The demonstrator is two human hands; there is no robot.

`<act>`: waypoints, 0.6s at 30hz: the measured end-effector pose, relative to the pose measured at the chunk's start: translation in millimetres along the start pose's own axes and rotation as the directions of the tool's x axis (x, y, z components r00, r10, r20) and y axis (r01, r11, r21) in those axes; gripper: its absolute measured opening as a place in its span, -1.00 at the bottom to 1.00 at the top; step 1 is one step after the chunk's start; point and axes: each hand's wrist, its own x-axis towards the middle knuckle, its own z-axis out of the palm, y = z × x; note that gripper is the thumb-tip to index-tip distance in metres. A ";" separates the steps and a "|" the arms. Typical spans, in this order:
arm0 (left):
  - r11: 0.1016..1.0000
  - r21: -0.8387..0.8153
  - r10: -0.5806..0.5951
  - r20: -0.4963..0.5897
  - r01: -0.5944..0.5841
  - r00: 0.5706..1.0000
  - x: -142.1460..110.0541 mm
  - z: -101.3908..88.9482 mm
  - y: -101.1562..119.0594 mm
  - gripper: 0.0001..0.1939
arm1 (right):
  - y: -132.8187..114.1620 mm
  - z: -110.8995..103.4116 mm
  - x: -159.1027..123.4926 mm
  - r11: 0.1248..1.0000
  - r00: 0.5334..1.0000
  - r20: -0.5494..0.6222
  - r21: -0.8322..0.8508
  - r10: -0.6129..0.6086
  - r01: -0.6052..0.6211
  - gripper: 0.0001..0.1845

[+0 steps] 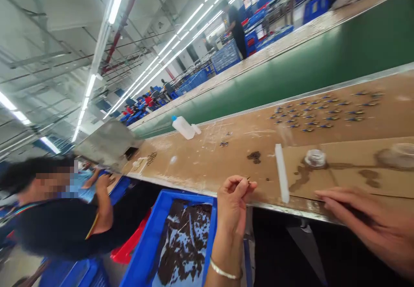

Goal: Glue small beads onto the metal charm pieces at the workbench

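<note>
Near cardboard [347, 152], left hand [233, 198] pinches a tiny dark piece [248, 178]; right hand [368, 218], grip unclear.

No text, label, brand, number or sign can be read here: not on the white bottle [183, 128], not on the blue tray [145, 240], and also not on the cardboard [351, 155] upon the surface [207, 162].

"How is the left hand [235, 194] posed?"
"Upright above its wrist [229, 246], fingers bent and thumb pinched in against them."
"And the right hand [371, 224]?"
"On the right, fingers stretched out leftward, thumb just beside the forefinger (the palm is mostly hidden)."
</note>
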 end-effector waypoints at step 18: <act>0.976 0.175 -0.130 -0.006 0.129 0.991 -12.8 56.2 -49.7 -0.66 | -27.5 -18.9 26.9 0.936 0.996 -0.039 0.340 -0.081 0.090 -0.83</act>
